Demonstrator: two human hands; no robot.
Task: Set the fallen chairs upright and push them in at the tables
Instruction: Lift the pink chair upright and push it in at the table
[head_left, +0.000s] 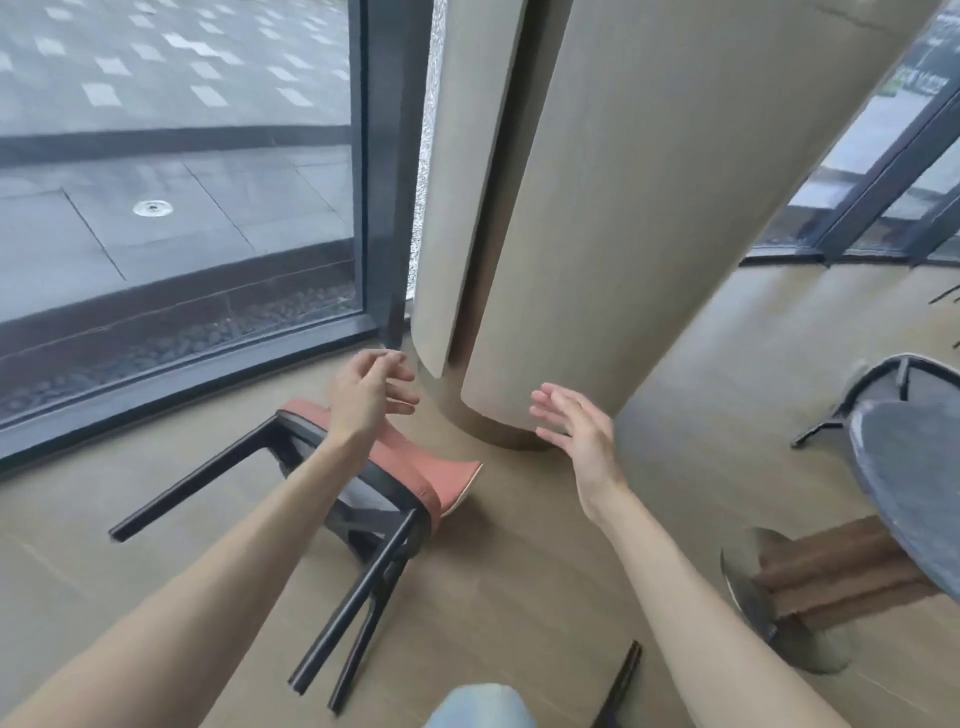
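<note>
Both sets of fingers are loose and spread, holding nothing: the left hand hangs above the far end of the fallen chair, fingers slightly curled, and the right hand is out flat to the right of it, near the base of the big round column. The chair lies on its side on the floor, red seat facing the column, black legs pointing near and left. A dark round table sits at the right edge, with a window far left.
</note>
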